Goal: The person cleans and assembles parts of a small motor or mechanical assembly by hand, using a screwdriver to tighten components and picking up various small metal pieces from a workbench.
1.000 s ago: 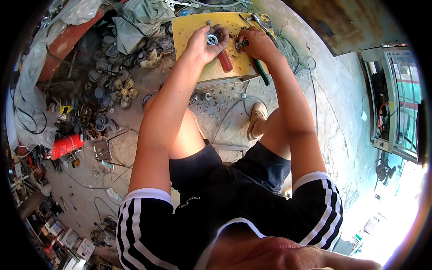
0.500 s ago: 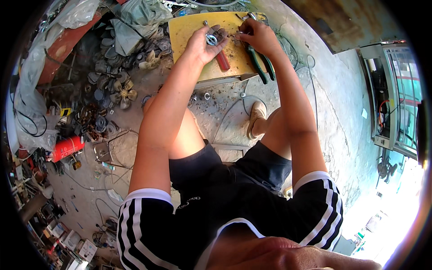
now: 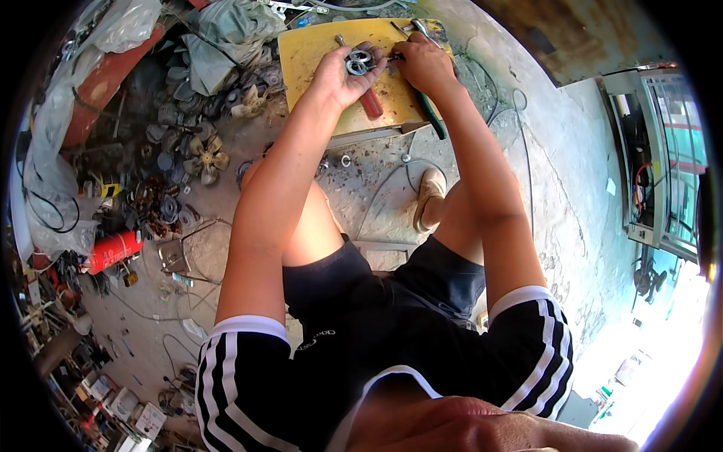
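My left hand is palm up over the yellow tabletop, cupped around two shiny metal rings. Whether they are bearings or plain rings I cannot tell. My right hand has its fingers bent and pinched just right of the left fingertips; a small dark thing shows at the tips, too small to name. Beneath my left hand lies a tool with a red handle, its metal end showing beyond the thumb. Pliers with dark green handles lie partly hidden under my right hand and wrist.
The yellow-topped low table stands before my knees. Fan-shaped metal parts, scrap and plastic sheeting cover the floor at left, with a red cylinder below. A cable runs along the floor at right, near a glass-fronted cabinet.
My right hand has moved slightly left and down, covering more of the pliers. Two rings now show in my left palm, where one stood out before.
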`<state>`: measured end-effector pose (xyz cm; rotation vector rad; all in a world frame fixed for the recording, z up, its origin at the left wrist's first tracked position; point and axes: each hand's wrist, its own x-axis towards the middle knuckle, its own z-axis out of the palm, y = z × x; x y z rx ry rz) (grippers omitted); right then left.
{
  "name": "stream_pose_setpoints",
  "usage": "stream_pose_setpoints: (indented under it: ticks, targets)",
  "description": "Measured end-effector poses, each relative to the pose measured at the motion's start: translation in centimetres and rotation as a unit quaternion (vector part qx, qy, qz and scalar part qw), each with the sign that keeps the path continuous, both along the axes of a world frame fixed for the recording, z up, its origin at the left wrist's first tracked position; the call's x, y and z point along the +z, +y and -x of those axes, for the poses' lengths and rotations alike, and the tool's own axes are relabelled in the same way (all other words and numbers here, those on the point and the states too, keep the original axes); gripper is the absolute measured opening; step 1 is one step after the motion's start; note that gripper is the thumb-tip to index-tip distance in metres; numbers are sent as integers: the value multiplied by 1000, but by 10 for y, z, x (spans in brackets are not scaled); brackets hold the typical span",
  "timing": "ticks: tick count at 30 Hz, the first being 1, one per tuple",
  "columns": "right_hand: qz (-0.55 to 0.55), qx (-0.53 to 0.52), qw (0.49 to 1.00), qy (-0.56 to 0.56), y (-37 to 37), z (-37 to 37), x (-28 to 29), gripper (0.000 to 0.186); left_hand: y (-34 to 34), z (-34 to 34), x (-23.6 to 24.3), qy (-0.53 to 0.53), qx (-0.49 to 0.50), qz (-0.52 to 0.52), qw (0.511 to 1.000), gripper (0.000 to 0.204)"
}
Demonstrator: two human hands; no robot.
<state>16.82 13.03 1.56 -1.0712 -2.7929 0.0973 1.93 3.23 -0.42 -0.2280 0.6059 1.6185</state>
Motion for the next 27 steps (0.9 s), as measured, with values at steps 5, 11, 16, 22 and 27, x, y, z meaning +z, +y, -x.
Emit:
stream_pose_setpoints:
  ticks: [5,11,16,22,27]
  targets:
    - [-10,-23,1000,-3,-3,4,-2,28,-3,-3,6,14,-6,7,1000,32]
    - [45,-25,998,44,-5,4,-6,33,-4,3,3,28,-15,-3,999,33]
    - [20,-39,999,-2,-8,5,-2,32,-4,5,3,29,-12,-4,999,35]
    - [54,-14,998,11,-8,4,-4,30,-5,5,1,34,-15,-10,999,36]
    - [63,15,998,1,-7,6,-5,25,-3,10,-1,31,-11,-14,999,34]
